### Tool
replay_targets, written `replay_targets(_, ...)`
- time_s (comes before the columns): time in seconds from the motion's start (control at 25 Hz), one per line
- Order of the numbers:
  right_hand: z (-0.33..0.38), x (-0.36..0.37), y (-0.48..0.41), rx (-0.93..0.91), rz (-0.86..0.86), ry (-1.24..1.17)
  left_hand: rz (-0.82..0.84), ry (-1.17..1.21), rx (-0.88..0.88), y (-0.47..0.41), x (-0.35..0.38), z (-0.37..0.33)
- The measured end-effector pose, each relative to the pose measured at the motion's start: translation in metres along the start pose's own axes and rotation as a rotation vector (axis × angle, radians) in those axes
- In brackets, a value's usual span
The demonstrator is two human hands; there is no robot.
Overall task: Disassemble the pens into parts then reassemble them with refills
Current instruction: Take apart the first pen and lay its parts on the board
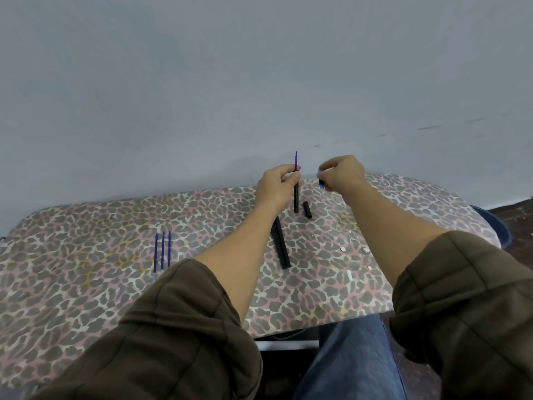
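My left hand [278,183] holds a black pen barrel [296,199] upright above the table, with a blue refill [296,160] sticking out of its top. To the right, at the same height, my right hand [341,173] pinches a small blue pen part [321,180], a short gap from the barrel. A black cap [307,210] lies on the patterned table [86,269] just below the hands. Two black pens [281,246] lie side by side between my forearms. Three blue refills [162,251] lie in a row to the left.
Several small white scraps [349,275] are scattered on the cloth to the right. A grey wall rises right behind the table. A dark blue tub [496,226] stands at the table's right end. My blue-jeaned knee shows below the front edge.
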State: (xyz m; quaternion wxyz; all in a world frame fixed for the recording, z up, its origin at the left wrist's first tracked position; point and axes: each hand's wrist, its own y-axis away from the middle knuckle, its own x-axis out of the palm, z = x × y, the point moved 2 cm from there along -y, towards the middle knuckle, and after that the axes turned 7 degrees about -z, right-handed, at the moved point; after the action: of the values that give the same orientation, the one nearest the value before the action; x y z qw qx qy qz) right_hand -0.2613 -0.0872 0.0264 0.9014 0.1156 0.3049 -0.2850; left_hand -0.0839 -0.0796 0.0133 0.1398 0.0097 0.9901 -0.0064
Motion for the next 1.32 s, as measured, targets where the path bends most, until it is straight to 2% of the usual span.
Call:
replay_targets(0.12, -0.021, 0.014, -0.003, -0.012, 0.072, 0.222, 0.013, 0.016, -0.029, -0.005, 0.009, 0.010)
replay_targets(0.32, -0.034, 0.034, -0.008, -0.062, 0.135, 0.430, 0.014, 0.038, -0.066, -0.012, 0.014, 0.028)
replay_targets(0.72, -0.042, 0.047, -0.014, -0.073, 0.131, 0.509, 0.018, 0.021, -0.082, -0.019, 0.013, 0.039)
replay_targets(0.88, -0.041, 0.046, -0.013, -0.048, 0.187, 0.546, 0.014, 0.008, -0.087, -0.017, 0.012, 0.038)
replay_targets(1.04, -0.041, 0.039, -0.010, -0.028, 0.197, 0.495, 0.016, 0.000, -0.079, -0.014, 0.012, 0.034)
replay_targets(1.12, -0.036, 0.032, -0.009, -0.045, 0.139, 0.394, 0.018, -0.005, -0.079, -0.012, 0.011, 0.032)
replay_targets(1.24, -0.011, 0.014, -0.007, -0.069, 0.089, 0.019, 0.023, -0.002, -0.073, -0.008, 0.011, 0.025)
replay_targets(1.32, 0.011, 0.005, -0.002, -0.064, 0.201, -0.196, 0.025, 0.004, -0.063, -0.006, 0.012, 0.017)
